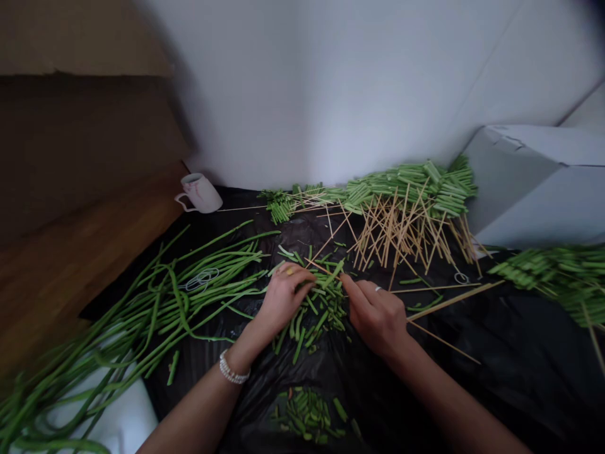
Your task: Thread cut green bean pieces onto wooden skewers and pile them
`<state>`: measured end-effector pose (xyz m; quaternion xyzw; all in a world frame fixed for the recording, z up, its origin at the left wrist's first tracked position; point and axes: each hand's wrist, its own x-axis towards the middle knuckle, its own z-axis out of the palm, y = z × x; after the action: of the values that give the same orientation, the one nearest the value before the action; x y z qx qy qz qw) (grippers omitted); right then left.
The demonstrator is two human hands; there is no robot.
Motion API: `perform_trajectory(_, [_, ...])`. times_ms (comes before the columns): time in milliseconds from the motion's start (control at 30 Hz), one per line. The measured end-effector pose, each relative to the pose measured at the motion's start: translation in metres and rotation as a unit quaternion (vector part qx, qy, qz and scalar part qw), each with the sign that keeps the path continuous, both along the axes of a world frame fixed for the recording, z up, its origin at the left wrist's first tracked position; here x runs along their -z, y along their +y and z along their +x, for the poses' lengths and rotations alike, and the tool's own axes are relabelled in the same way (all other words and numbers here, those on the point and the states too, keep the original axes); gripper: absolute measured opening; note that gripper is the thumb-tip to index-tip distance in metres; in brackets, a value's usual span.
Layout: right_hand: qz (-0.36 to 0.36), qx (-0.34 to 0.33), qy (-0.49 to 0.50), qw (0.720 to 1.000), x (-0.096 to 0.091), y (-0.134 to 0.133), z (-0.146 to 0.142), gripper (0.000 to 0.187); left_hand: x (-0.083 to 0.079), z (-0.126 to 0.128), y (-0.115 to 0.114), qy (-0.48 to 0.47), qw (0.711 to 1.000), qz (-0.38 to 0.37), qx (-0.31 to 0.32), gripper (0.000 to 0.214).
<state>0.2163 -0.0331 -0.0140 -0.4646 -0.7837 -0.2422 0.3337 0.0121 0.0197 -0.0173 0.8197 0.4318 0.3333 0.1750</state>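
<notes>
My left hand (283,296) rests on a heap of short cut green bean pieces (316,315) on black plastic sheeting (496,359), its fingers curled over the pieces. My right hand (375,312), with a ring on one finger, pinches a thin wooden skewer (325,270) that points toward the left hand, with a bean piece (333,274) at its tip. Another loose skewer (454,301) lies just right of the right hand.
Long uncut green beans (155,309) sprawl at the left. Finished bean skewers (406,195) are stacked against the white wall, more (558,271) at the right. A white mug (201,192) stands at the back left, a grey box (534,183) at the right, bean scraps (307,416) near me.
</notes>
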Motion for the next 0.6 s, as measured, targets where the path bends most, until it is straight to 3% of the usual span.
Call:
perform_trajectory(100, [0.005, -0.006, 0.003, 1.000, 0.0000, -0.0001, -0.0007, 0.030, 0.0008, -0.0007, 0.0036, -0.178, 0.972, -0.141, -0.052, 0.012])
perform_trajectory(167, [0.002, -0.006, -0.001, 1.000, 0.0013, -0.0002, -0.0012, 0.031, 0.0010, -0.0001, 0.0045, -0.312, 0.911, -0.260, -0.064, 0.017])
perform_trajectory(233, [-0.004, -0.003, -0.007, 1.000, 0.0031, -0.0003, -0.0015, 0.031, 0.0003, 0.0004, 0.0046, -0.425, 0.831, -0.354, -0.055, 0.021])
perform_trajectory(300, [-0.007, 0.001, -0.012, 1.000, 0.0045, -0.0005, -0.0014, 0.032, -0.0013, 0.0002, 0.0045, -0.495, 0.765, -0.409, -0.042, 0.024])
perform_trajectory(367, [-0.008, 0.002, -0.016, 1.000, 0.0050, -0.0006, -0.0012, 0.033, -0.0033, -0.0008, 0.0047, -0.529, 0.726, -0.439, -0.034, 0.026])
perform_trajectory(467, [-0.010, 0.002, -0.018, 1.000, 0.0040, -0.0007, -0.0011, 0.034, -0.0056, -0.0027, 0.0055, -0.552, 0.701, -0.450, -0.036, 0.027])
perform_trajectory(600, [-0.016, 0.008, -0.022, 1.000, 0.0028, -0.0010, -0.0016, 0.032, -0.0074, -0.0035, 0.0059, -0.555, 0.704, -0.441, -0.045, 0.025])
